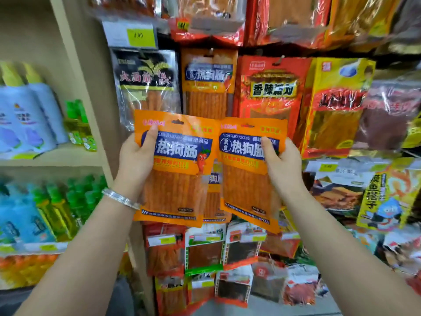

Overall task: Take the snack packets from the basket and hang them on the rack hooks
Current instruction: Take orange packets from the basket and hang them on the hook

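Left hand (136, 160) grips left packet (175, 174), thumb over front; right hand (282, 163) grips right packet (246, 179) same way. Both held up just below matching hung packet (207, 87). Risk: no free hand (both occupied), hang hole (178, 121) misses hook (211, 52), packet slips, falls.

Left of a beige shelf upright (91, 110), beige shelf boards (57, 156) carry blue bottles (29, 119) above and green-capped bottles (75, 201) below. Grey floor (296, 310) shows low to its right.
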`<state>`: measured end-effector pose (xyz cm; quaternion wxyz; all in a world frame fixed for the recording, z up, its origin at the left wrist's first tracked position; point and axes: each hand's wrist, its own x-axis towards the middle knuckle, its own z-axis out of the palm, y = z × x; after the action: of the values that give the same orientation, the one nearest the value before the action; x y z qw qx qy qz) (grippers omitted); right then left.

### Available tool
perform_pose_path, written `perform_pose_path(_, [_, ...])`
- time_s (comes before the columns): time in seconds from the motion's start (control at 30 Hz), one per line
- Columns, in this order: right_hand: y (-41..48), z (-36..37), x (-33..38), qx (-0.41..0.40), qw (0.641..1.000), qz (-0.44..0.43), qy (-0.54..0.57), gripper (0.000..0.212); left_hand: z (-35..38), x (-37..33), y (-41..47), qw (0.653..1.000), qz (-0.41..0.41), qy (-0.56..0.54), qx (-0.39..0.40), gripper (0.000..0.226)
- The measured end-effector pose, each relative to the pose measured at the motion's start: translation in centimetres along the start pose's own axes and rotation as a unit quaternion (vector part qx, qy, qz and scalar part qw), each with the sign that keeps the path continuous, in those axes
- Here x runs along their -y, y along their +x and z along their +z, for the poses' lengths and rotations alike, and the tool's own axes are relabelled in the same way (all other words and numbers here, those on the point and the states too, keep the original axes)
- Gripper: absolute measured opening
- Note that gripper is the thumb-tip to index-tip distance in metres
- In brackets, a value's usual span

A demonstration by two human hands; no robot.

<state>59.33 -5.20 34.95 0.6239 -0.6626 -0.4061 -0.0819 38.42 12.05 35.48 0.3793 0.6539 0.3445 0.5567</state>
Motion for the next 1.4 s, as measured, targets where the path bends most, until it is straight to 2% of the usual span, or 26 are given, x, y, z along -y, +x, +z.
perform_pose_path(0.13, [4.7,1.8,2.2,-0.008,0.999,-0.032,0.038,0.020,0.2,-1.5,2.9,0.999,0.023,-0.036,-0.017,0.033])
perform_pose_path(0.23, [8.1,3.1,3.7,-0.005,0.996,-0.055,0.065,0.016,0.7,-1.6,4.6,0.995,0.016,-0.099,0.025,0.023])
perform_pose_path(0.4, [13.0,5.5,5.5,0.001,0.993,-0.072,0.093,0.020,1.5,-1.6,7.7,0.973,-0.022,-0.218,0.070,0.024])
perform_pose_path(0.5, [14.8,6.6,6.0,-0.002,0.991,-0.073,0.109,0.023,1.8,-1.4,9.0,0.971,-0.021,-0.225,0.080,0.029])
perform_pose_path(0.67, [16.6,8.5,5.9,0.005,0.988,-0.043,0.150,0.014,2.3,-1.7,10.2,0.968,0.006,-0.229,0.099,0.019])
perform_pose_path(0.8, [17.0,9.5,5.4,-0.005,0.986,-0.017,0.163,0.025,3.1,-1.9,10.7,0.967,-0.006,-0.237,0.096,0.014])
perform_pose_path(0.9, [17.7,10.0,5.0,0.012,0.988,0.000,0.156,0.014,3.7,-2.0,11.2,0.970,-0.017,-0.229,0.085,0.017])
perform_pose_path(0.93, [18.1,10.2,5.0,0.019,0.990,-0.002,0.140,0.012,3.8,-2.0,11.3,0.970,-0.020,-0.229,0.082,0.016])
perform_pose_path(1.07, [19.3,11.6,5.9,0.070,0.997,-0.016,0.008,0.031,4.0,-2.0,11.7,0.971,-0.022,-0.228,0.074,0.015])
perform_pose_path(1.17, [20.0,12.5,6.1,0.161,0.985,0.023,-0.064,0.039,4.1,-2.0,11.9,0.970,-0.035,-0.229,0.073,0.014])
perform_pose_path(1.23, [19.9,12.5,5.7,0.191,0.977,0.034,-0.089,0.044,4.3,-1.9,12.1,0.968,-0.051,-0.234,0.075,0.015])
perform_pose_path(1.3, [19.5,12.2,5.0,0.152,0.982,-0.019,-0.106,0.042,4.4,-1.9,12.2,0.966,-0.057,-0.238,0.080,0.017])
perform_pose_path(1.4, [17.6,11.7,4.1,0.043,0.979,-0.144,-0.137,0.050,4.5,-1.9,12.2,0.965,-0.044,-0.242,0.087,0.017])
